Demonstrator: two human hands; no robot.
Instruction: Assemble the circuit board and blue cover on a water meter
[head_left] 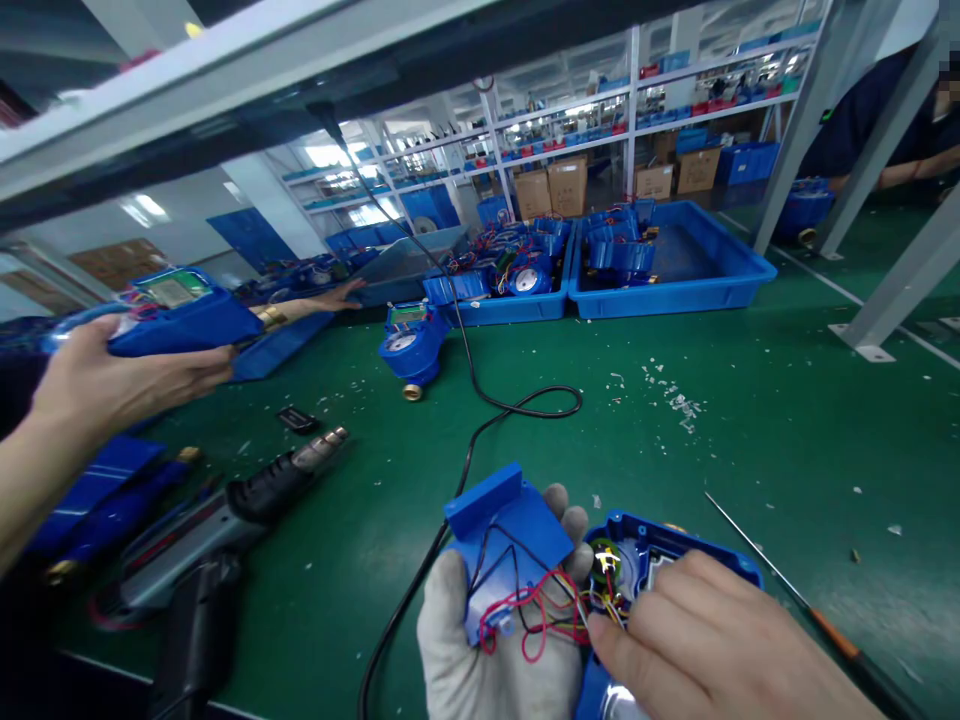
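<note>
My left hand [480, 640], in a white glove, holds a blue plastic cover [506, 530] low in the middle of the view. Red and black wires [536, 610] run from this cover into an open blue meter housing [675, 545] beside it on the green mat. My right hand [705, 640] is bare, rests on the housing and pinches the wires with its fingertips next to my left thumb. Inside the housing I see a small round part and more thin wires.
At the left, a co-worker's hand [112, 380] holds up a blue meter [184, 315]; another hand [334, 297] reaches farther back. An electric screwdriver [247, 500] and its black cable [480, 400] lie on the mat, a thin orange-handled screwdriver [787, 590] at right. Blue trays [675, 285] of meters stand behind.
</note>
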